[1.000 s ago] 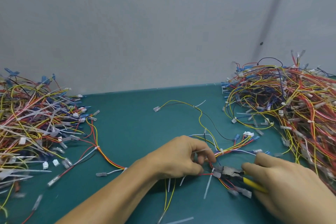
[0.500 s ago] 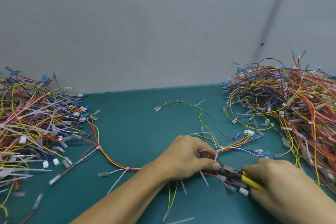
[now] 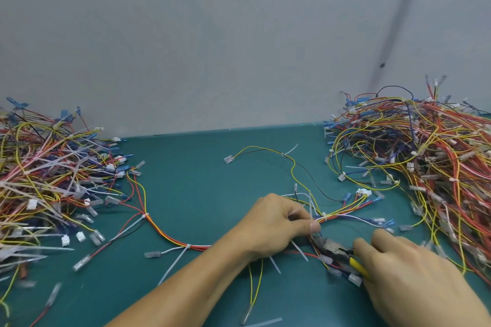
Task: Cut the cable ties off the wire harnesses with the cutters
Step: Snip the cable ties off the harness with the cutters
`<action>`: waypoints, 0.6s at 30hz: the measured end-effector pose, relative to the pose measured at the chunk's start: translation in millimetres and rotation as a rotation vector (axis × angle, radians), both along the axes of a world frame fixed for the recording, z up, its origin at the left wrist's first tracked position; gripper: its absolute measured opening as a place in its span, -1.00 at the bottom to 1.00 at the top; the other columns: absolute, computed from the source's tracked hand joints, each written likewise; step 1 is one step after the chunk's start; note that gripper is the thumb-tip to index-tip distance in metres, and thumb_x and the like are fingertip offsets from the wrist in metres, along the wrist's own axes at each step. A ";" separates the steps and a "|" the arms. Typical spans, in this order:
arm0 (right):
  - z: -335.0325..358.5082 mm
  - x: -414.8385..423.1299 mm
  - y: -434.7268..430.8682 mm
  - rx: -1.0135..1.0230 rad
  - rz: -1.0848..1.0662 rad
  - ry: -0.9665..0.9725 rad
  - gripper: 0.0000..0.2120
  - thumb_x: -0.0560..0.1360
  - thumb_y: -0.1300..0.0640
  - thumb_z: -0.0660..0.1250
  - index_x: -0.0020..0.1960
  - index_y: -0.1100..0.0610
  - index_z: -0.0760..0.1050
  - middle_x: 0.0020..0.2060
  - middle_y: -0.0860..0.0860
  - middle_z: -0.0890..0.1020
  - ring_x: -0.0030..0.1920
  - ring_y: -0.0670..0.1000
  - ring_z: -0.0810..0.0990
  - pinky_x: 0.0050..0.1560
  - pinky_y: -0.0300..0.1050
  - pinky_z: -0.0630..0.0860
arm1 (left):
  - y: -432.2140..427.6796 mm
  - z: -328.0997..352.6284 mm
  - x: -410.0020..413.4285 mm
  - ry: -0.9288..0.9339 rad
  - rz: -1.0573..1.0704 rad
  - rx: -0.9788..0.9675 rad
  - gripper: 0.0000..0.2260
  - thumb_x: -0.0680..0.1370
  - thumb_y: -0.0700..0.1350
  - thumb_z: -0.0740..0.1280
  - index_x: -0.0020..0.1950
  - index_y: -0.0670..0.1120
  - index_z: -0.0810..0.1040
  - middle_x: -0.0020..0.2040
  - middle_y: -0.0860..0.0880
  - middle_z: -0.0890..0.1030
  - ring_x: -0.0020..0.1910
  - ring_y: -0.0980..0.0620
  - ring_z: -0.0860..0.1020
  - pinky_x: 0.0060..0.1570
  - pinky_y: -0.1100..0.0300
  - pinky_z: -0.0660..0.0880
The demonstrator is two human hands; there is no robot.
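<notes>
Here, low in the centre of the frame, a wire harness (image 3: 345, 210) is pinched against the green tabletop (image 3: 199, 180) by the left hand (image 3: 271, 225), its grip curled on the wires just beside a white cable tie (image 3: 323, 214). The cutters (image 3: 335, 246) (yellow-handled) are clasped in the grip of the right hand (image 3: 403, 268), their nose set under the left thumb.

Cutters (image 3: 334, 245) blurred, handles mostly under right hand (image 3: 414, 281); left harness pile (image 3: 47, 180) and right harness pile (image 3: 438, 167) past edges.
</notes>
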State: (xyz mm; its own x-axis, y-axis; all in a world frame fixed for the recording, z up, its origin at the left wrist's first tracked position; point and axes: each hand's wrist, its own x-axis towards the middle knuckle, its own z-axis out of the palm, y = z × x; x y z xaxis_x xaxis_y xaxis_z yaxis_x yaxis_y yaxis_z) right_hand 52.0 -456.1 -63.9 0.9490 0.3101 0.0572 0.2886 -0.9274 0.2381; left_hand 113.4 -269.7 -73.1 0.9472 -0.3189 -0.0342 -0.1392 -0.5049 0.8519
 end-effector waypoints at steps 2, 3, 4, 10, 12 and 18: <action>2.4 -1.7 1.5 -0.011 -0.006 0.026 -0.85 0.62 -0.05 -0.03 0.15 -0.10 0.22 -0.08 -0.01 0.18 0.21 0.00 0.43 -0.16 -0.11 0.20 | -0.1 0.2 -0.5 0.005 -0.001 0.000 -0.86 0.50 -0.02 0.41 -0.16 -0.07 0.67 -0.43 0.16 0.52 -0.43 0.25 0.40 -0.38 0.40 0.31; 3.7 -2.3 2.1 -0.015 -0.014 0.043 -0.90 0.62 -0.04 -0.03 0.10 -0.10 0.20 -0.08 -0.01 0.18 0.21 0.00 0.43 -0.17 -0.11 0.19 | -0.1 0.3 -0.7 0.010 -0.001 -0.001 -0.86 0.50 -0.02 0.41 -0.15 -0.07 0.67 -0.42 0.15 0.53 -0.43 0.24 0.39 -0.37 0.38 0.31; 4.7 -2.3 2.6 -0.019 -0.024 0.058 -0.95 0.62 -0.03 -0.03 0.06 -0.09 0.16 -0.09 -0.01 0.18 0.21 -0.01 0.43 -0.17 -0.12 0.19 | 0.1 0.2 -0.5 0.015 0.001 -0.001 -0.86 0.50 -0.02 0.41 -0.15 -0.07 0.67 -0.41 0.14 0.53 -0.42 0.23 0.40 -0.35 0.36 0.32; 6.1 -1.4 1.3 -0.013 -0.031 0.087 -0.95 0.61 0.00 -0.03 0.00 -0.06 0.09 -0.11 -0.01 0.18 0.21 -0.03 0.44 -0.20 -0.12 0.23 | 0.6 -1.8 0.4 0.030 0.005 -0.022 -0.86 0.50 -0.01 0.41 -0.17 -0.05 0.66 -0.37 0.13 0.54 -0.39 0.19 0.41 -0.33 0.32 0.35; 5.9 -0.8 0.8 -0.010 -0.033 0.088 -0.94 0.61 -0.01 -0.02 0.01 -0.05 0.10 -0.11 -0.01 0.18 0.20 -0.03 0.46 -0.21 -0.12 0.25 | 1.2 -1.9 0.4 0.041 0.004 -0.046 -0.86 0.50 -0.01 0.41 -0.19 -0.04 0.66 -0.35 0.10 0.54 -0.38 0.17 0.40 -0.33 0.30 0.34; 0.7 0.8 -8.4 0.096 -0.002 -0.013 -0.70 0.58 -0.21 -0.06 0.20 -0.10 0.22 0.02 -0.08 0.32 0.15 -0.09 0.48 -0.17 -0.18 0.36 | 11.0 8.2 -0.1 0.166 0.131 -0.394 -0.80 0.53 -0.11 0.31 -0.30 -0.09 0.55 -0.37 0.08 0.52 -0.50 0.11 0.31 -0.41 0.27 0.27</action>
State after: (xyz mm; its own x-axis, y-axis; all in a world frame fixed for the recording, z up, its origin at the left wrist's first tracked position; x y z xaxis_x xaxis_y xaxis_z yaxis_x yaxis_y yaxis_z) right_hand 52.8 -464.4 -63.2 0.9486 0.3008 0.0986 0.2845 -0.9466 0.1516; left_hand 113.3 -258.7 -64.9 0.9724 -0.2157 -0.0887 0.0587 -0.1417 0.9882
